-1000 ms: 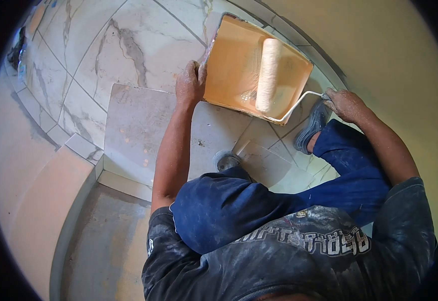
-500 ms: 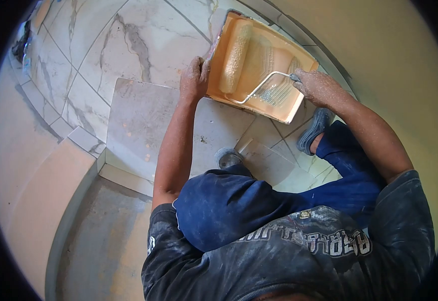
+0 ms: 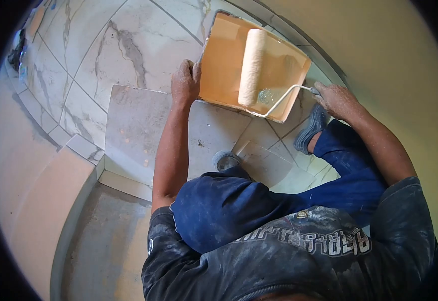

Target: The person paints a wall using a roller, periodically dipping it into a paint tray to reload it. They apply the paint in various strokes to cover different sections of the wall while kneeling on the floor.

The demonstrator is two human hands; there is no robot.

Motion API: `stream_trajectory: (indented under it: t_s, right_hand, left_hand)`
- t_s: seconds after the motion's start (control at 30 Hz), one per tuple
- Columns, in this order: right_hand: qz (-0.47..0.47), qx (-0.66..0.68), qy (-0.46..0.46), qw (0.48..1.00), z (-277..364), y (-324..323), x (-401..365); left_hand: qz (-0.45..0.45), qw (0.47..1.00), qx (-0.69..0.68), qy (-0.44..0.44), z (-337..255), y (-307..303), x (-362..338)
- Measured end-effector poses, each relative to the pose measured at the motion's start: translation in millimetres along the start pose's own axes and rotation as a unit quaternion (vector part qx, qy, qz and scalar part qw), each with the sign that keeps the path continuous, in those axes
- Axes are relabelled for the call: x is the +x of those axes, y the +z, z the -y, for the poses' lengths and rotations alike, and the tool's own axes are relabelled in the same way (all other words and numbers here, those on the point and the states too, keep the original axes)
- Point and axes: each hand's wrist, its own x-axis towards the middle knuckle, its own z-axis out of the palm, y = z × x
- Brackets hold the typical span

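Observation:
An orange-coated paint tray (image 3: 221,65) lies tilted in view on the floor. My left hand (image 3: 185,83) grips its left edge, fingers closed against the rim. In my right hand (image 3: 337,100) is the handle of a paint roller (image 3: 252,67), the fingers wrapped round it beyond the tray's right side. The cream, paint-covered roller sleeve lies across the middle of the tray, and its bent white wire frame (image 3: 282,100) crosses the tray's lower right corner. Some wet, shiny paint shows beside the sleeve.
Under the tray's lower side a grey board (image 3: 138,130) covers part of the marbled tile floor (image 3: 91,60). My shoes (image 3: 226,160) are just below the tray. A wall (image 3: 399,65) curves along the right, and a step edge (image 3: 123,184) lies lower left.
The roller has moved right, from the tray's left part to its middle, and my right hand has shifted right and down with it. The tray appears slightly farther left.

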Motion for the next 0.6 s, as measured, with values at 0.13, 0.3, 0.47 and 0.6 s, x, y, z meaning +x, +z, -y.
stream_trajectory:
  t_s: [0.13,0.3,0.47,0.6]
  right_hand:
    - [-0.005,0.015,0.013,1.000,-16,13,-11]
    - [-0.024,0.027,0.019,0.999,-32,16,-11]
    - [0.001,-0.008,0.020,1.000,-38,13,-9]
    - [-0.012,0.003,0.023,1.000,-45,19,-13]
  left_hand:
    - [-0.026,1.000,0.000,0.017,10,-8,6]
    - [-0.043,0.998,0.017,0.030,18,-22,12]
    - [-0.051,0.998,0.004,0.028,20,-28,17]
    - [-0.043,0.999,0.002,0.025,25,-29,18]
